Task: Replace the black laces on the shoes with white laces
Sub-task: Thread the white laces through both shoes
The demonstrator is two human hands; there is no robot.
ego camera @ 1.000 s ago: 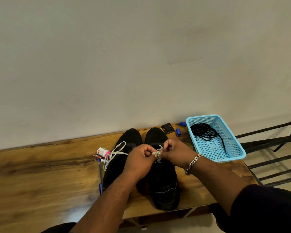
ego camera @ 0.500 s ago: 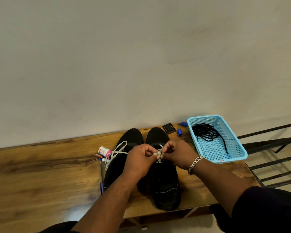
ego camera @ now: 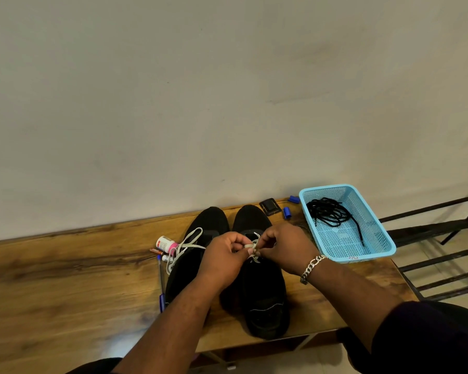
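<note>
Two bare forearms are seen reaching in from the lower edge of the head view, each ending in an ungloved hand: the left hand and the right hand. A chunky silver chain-link bracelet is worn around the right wrist. The right upper arm is covered by a dark, nearly black fabric sleeve, pushed up above the elbow. No rings are seen on the visible fingers.

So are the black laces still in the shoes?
No, the black laces lie heaped in the blue basket, apart from the shoes.
</note>
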